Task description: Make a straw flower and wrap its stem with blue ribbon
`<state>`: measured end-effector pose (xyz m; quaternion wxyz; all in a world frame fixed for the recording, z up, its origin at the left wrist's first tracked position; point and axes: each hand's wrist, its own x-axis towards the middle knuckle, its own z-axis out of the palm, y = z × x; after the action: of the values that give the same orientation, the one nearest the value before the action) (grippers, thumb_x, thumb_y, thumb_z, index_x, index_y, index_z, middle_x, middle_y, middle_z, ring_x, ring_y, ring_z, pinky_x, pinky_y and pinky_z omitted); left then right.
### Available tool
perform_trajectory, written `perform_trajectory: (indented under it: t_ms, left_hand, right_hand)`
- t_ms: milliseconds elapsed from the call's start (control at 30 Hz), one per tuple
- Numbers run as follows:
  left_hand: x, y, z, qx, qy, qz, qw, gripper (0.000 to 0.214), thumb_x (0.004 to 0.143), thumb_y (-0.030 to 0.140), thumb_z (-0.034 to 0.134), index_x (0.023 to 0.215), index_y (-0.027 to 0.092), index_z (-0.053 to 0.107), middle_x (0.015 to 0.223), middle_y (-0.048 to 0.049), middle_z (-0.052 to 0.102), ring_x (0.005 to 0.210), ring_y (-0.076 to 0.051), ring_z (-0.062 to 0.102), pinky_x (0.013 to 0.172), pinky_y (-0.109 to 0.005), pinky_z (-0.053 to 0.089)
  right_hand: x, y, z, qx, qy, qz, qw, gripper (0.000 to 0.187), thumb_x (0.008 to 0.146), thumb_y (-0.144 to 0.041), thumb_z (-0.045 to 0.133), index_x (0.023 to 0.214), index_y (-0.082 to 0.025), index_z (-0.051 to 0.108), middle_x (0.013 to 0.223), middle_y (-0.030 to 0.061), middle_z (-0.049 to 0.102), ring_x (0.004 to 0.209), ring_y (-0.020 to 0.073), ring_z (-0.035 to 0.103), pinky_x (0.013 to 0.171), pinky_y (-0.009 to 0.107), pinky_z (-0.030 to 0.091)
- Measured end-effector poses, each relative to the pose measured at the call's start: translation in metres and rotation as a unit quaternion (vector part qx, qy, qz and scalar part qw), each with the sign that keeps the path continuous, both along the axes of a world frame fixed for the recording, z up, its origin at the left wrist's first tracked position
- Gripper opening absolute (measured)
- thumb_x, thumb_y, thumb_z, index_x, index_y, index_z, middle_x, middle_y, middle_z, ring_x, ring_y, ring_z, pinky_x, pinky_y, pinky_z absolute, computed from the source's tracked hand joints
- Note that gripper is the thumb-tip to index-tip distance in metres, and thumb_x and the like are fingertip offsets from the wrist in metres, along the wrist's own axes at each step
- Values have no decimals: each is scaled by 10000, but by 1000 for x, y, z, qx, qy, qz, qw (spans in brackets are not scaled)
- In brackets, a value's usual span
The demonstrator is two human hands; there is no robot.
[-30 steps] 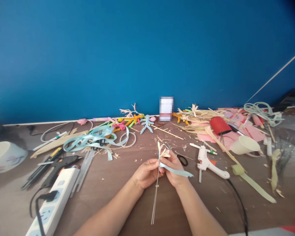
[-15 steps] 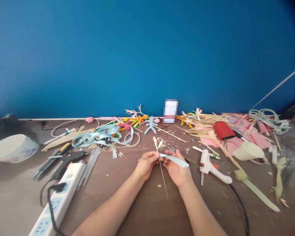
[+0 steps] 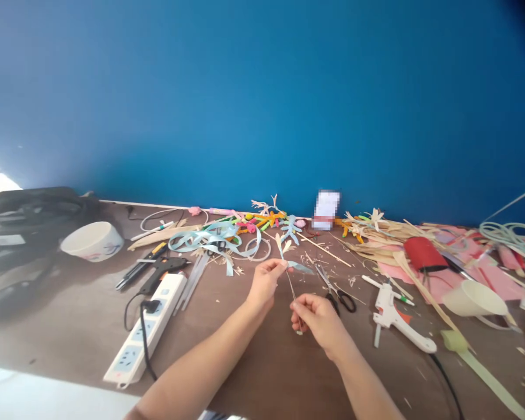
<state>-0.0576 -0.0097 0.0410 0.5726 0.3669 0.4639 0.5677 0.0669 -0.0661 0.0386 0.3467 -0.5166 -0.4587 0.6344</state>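
Observation:
A small handmade flower [image 3: 283, 246] with pale cream petals tops a thin wire stem [image 3: 291, 284]. My left hand [image 3: 265, 284] pinches it just below the petals, where light blue ribbon [image 3: 301, 268] is wrapped and its loose end sticks out to the right. Lower down, the fingers of my right hand [image 3: 317, 321] are closed round the stem near its bottom end. Scissors [image 3: 335, 290] with black handles lie on the table just beyond my right hand.
On the left are a power strip [image 3: 146, 332], a black glue gun [image 3: 161, 275], a cutter knife [image 3: 142, 265] and a white bowl [image 3: 93, 241]. Loops of blue ribbon [image 3: 201, 240] lie behind. To the right are a white glue gun [image 3: 398, 318], a paper cup [image 3: 475, 298] and a green tape roll [image 3: 455, 341].
My right hand has let go of the ribbon's loose end and moved down to the stem's lower part. My left hand still pinches below the petals. The view has swung left.

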Motion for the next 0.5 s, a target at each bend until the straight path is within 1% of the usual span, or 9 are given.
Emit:
perform_trajectory:
  t_ms: [100,200,300,400,500]
  left_hand:
    - [-14,1,0,-19,21,-56,998,159,640,288,628,616,131,632,584,-16,638,505,-75,410,544,-217,297]
    - [-26,2,-4,-54,0,-115,992,175,636,301,637,656,128,635,659,-43,664,593,-104,506,554,-215,307]
    - [-36,4,-4,-92,-33,-148,984,229,649,338,630,710,117,628,722,-74,672,695,-140,565,583,-220,329]
    - [-42,8,0,-116,-58,-171,977,316,683,415,586,759,110,622,778,-99,672,711,-147,576,597,-228,349]
    - [-46,12,3,-136,-59,-182,972,371,708,466,539,795,114,619,813,-105,671,714,-146,578,593,-226,359]
  right_hand:
    - [-6,-4,-5,45,-80,31,995,216,716,-341,524,613,-152,533,486,-38,496,420,70,435,425,190,310]
    - [-12,-3,-11,74,-136,54,987,219,730,-312,490,582,-154,525,439,-50,451,389,61,379,407,187,283]
    - [-19,-1,-14,61,-142,55,986,209,735,-298,466,585,-158,504,437,-49,466,353,55,356,386,184,276]
    - [-26,3,-13,53,-130,53,989,202,736,-292,461,597,-155,511,447,-50,472,339,49,341,370,175,262]
    - [-28,8,-12,47,-119,56,990,197,740,-286,460,611,-152,524,453,-51,471,335,44,331,359,169,247]
